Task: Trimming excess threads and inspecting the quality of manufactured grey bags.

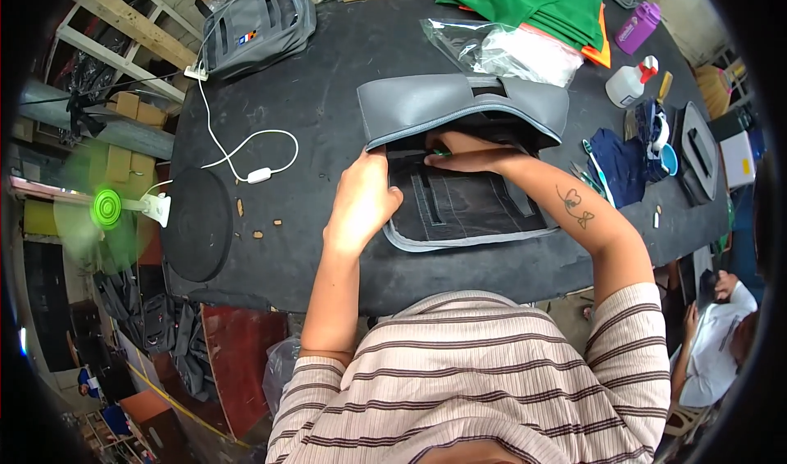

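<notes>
A grey bag point(426, 107) lies unzipped on the black table in front of me. Its front panel is folded down toward me, and the black lining point(459, 206) with sewn pockets shows. My left hand point(366, 192) grips the bag's left edge near the zip, its fingertips hidden behind the fabric. Deep in the opening is my right hand point(467, 154), fingers closed. A small green bit shows at its fingertips, but the rest of what it holds is hidden in the dark lining.
A white cable point(258, 175) and a black disc point(197, 225) lie at left, near a spinning green fan point(106, 207). Another grey bag point(258, 34), clear plastic point(525, 52) and green fabric point(525, 5) are farther back. To the right stand a spray bottle point(630, 83) and purple bottle point(639, 28).
</notes>
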`<state>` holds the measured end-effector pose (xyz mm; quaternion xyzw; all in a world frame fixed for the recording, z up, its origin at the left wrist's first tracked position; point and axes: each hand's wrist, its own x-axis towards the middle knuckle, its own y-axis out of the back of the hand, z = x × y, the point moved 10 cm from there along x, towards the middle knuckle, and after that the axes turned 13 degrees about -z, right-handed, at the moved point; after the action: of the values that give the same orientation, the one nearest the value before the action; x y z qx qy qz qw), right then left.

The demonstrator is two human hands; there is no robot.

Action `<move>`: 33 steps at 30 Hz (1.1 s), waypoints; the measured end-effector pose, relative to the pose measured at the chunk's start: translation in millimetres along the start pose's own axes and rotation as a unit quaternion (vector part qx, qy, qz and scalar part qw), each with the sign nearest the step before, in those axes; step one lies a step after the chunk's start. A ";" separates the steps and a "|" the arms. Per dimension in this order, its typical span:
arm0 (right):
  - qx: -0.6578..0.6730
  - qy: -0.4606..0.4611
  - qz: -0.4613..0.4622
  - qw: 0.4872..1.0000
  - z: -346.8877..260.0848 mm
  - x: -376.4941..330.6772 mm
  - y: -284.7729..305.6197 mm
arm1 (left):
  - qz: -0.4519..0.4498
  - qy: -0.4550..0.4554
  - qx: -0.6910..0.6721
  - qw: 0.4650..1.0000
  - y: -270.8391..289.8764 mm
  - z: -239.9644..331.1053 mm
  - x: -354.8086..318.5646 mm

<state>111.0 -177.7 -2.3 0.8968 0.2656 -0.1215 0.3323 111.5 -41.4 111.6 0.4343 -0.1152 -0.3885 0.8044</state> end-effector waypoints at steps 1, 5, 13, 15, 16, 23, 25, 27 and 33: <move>0.000 0.001 0.000 1.000 2.2 1.5 -0.5 | -0.005 0.003 -0.005 1.000 -1.2 -0.5 -0.1; -0.041 -0.022 0.037 0.998 7.9 2.1 6.3 | 0.002 -0.008 0.007 1.000 -2.0 4.6 -1.6; -0.042 -0.014 -0.010 0.999 2.6 -3.7 1.2 | -0.015 0.003 0.010 1.000 -3.6 4.8 -3.7; -0.053 -0.009 -0.007 0.999 2.1 -2.2 -3.1 | -0.010 0.000 0.015 1.000 -2.9 6.4 -4.0; -0.065 -0.004 -0.004 0.998 -2.2 -1.6 -4.8 | -0.015 0.003 0.015 1.000 -3.5 6.5 -3.8; -0.092 -0.013 -0.038 0.995 -15.8 -2.6 -8.7 | 0.002 -0.006 0.002 1.000 -2.7 4.8 -4.2; -0.087 0.000 -0.033 0.996 -14.3 -2.6 -9.0 | 0.007 -0.011 0.005 1.000 -4.0 3.5 -3.6; -0.082 0.011 -0.027 0.996 -11.1 -1.7 -10.6 | 0.013 -0.017 0.007 1.000 -3.2 4.7 -3.3; -0.024 0.045 -0.025 0.998 -16.2 -7.3 -4.0 | -0.018 0.010 0.031 0.999 -2.0 4.9 -3.0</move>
<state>103.4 -167.4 10.7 0.8862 0.3056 -0.0831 0.3381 105.8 -42.8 113.3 0.4649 -0.1111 -0.3948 0.7847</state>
